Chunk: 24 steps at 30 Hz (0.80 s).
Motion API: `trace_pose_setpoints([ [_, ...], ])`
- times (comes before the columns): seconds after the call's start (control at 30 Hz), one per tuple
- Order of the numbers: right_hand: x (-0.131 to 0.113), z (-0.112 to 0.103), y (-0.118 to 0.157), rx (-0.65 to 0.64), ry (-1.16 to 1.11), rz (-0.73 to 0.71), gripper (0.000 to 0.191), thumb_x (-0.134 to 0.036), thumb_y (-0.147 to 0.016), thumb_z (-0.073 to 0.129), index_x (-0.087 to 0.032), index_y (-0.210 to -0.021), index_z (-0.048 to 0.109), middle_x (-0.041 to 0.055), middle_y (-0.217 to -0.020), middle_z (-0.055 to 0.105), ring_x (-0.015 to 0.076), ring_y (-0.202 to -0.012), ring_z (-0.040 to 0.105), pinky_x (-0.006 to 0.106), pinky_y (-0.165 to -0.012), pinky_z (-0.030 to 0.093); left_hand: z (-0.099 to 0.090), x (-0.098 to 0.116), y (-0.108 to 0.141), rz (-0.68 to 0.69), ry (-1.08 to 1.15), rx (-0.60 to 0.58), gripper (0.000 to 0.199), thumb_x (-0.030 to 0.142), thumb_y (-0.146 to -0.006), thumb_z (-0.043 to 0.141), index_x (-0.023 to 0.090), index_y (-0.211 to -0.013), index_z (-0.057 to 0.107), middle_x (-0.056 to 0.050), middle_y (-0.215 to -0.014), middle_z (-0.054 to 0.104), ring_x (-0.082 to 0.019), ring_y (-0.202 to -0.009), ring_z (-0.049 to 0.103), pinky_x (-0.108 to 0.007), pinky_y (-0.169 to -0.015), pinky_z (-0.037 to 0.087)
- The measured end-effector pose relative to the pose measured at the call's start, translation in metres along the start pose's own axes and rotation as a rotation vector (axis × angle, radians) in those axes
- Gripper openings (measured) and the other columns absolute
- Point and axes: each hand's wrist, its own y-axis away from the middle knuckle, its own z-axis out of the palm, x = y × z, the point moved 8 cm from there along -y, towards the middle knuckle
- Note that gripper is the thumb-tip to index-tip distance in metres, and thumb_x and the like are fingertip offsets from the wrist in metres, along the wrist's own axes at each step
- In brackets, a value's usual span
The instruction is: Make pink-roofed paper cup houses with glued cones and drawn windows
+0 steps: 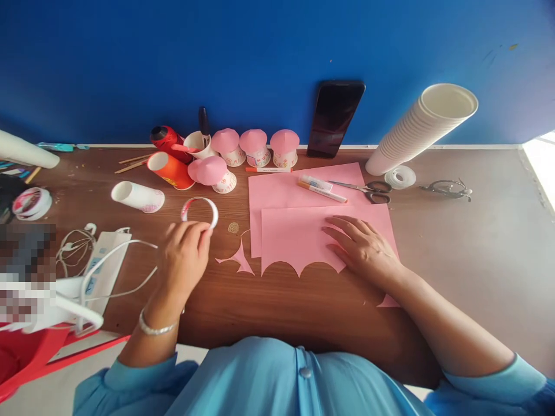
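My left hand [184,254] grips the near edge of a white ring, which looks like a roll of tape [214,212], held left of the pink paper. Flat on a sheet of pink paper [286,234] lies my right hand [362,245], fingers spread. That sheet's near edge has curved cut-outs, and a larger pink sheet [277,188] lies beneath it. Scissors [375,192], a glue stick [316,182] and an orange-and-white marker [325,192] rest on the paper. A pink offcut [239,259] sits between my hands.
Along the wall stand paper cups with pink cone tops [254,147], a red cup [169,170] and a phone [336,118]. A tall cup stack [420,130], ribbon roll [399,177] and glasses [448,188] are right. A white cup [139,196] and power strip [104,266] are left.
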Motion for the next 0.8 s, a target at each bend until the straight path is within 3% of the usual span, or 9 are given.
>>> trace_pose_setpoints([
  [0.07, 0.004, 0.002, 0.000, -0.004, -0.042, 0.025, 0.029, -0.023, -0.103, 0.061, -0.016, -0.130, 0.067, 0.0153, -0.137, 0.070, 0.0346, -0.124, 0.065, 0.051, -0.098, 0.058, -0.012, 0.042, 0.002, 0.136, 0.131, 0.017, 0.012, 0.014, -0.096, 0.065, 0.019, -0.107, 0.065, -0.009, -0.100, 0.075, -0.026, -0.091, 0.066, -0.041, -0.086, 0.052],
  [0.17, 0.010, 0.004, 0.000, 0.007, -0.099, 0.049, 0.028, -0.022, -0.103, 0.061, -0.017, -0.129, 0.068, 0.0148, -0.135, 0.071, 0.0339, -0.122, 0.065, 0.050, -0.098, 0.057, -0.006, 0.099, -0.003, 0.345, 0.282, -0.077, 0.016, 0.008, -0.096, 0.063, 0.020, -0.105, 0.065, -0.005, -0.097, 0.075, -0.023, -0.091, 0.065, -0.037, -0.085, 0.053],
  [0.23, 0.014, 0.005, 0.000, 0.010, -0.133, 0.058, 0.028, -0.023, -0.103, 0.060, -0.018, -0.130, 0.067, 0.0138, -0.134, 0.072, 0.0325, -0.120, 0.066, 0.049, -0.099, 0.057, 0.004, 0.122, -0.007, 0.451, 0.296, -0.096, 0.015, 0.006, -0.096, 0.059, 0.019, -0.100, 0.066, -0.004, -0.094, 0.074, -0.022, -0.089, 0.065, -0.037, -0.085, 0.052],
  [0.3, 0.015, 0.006, 0.001, 0.006, -0.158, 0.065, 0.030, -0.023, -0.104, 0.058, -0.019, -0.132, 0.066, 0.0128, -0.134, 0.072, 0.0316, -0.121, 0.065, 0.049, -0.100, 0.056, 0.018, 0.130, -0.010, 0.493, 0.276, -0.138, 0.016, 0.005, -0.097, 0.057, 0.018, -0.094, 0.066, -0.004, -0.089, 0.072, -0.022, -0.086, 0.064, -0.037, -0.082, 0.052],
  [0.4, 0.017, 0.006, 0.001, -0.004, -0.166, 0.074, 0.031, -0.024, -0.105, 0.057, -0.020, -0.134, 0.065, 0.0124, -0.135, 0.071, 0.0311, -0.122, 0.064, 0.049, -0.100, 0.055, 0.032, 0.128, -0.012, 0.497, 0.265, -0.194, 0.015, 0.007, -0.096, 0.058, 0.019, -0.092, 0.066, -0.005, -0.088, 0.072, -0.023, -0.085, 0.064, -0.038, -0.078, 0.053],
  [0.5, 0.018, 0.006, -0.001, -0.022, -0.161, 0.090, 0.030, -0.024, -0.105, 0.056, -0.021, -0.133, 0.067, 0.0123, -0.133, 0.072, 0.0312, -0.120, 0.065, 0.049, -0.100, 0.055, 0.031, 0.119, -0.012, 0.466, 0.356, -0.202, 0.012, 0.014, -0.096, 0.063, 0.020, -0.104, 0.068, -0.007, -0.098, 0.075, -0.024, -0.093, 0.067, -0.040, -0.084, 0.055],
  [0.67, 0.019, 0.006, -0.002, -0.021, -0.175, 0.110, 0.032, -0.023, -0.103, 0.058, -0.022, -0.133, 0.068, 0.0136, -0.132, 0.072, 0.0331, -0.120, 0.065, 0.052, -0.099, 0.056, 0.024, 0.078, -0.026, 0.214, 0.529, -0.129, 0.036, 0.026, -0.094, 0.072, 0.026, -0.129, 0.062, -0.009, -0.116, 0.074, -0.026, -0.106, 0.068, -0.045, -0.096, 0.056],
  [0.8, 0.012, -0.005, -0.005, -0.004, -0.239, 0.115, 0.036, -0.022, -0.102, 0.059, -0.023, -0.137, 0.065, 0.0146, -0.130, 0.072, 0.0332, -0.118, 0.067, 0.052, -0.098, 0.058, 0.037, 0.060, -0.032, 0.120, 0.592, -0.241, 0.075, 0.041, -0.086, 0.082, 0.025, -0.150, 0.047, -0.014, -0.139, 0.065, -0.034, -0.127, 0.060, -0.053, -0.110, 0.050],
])
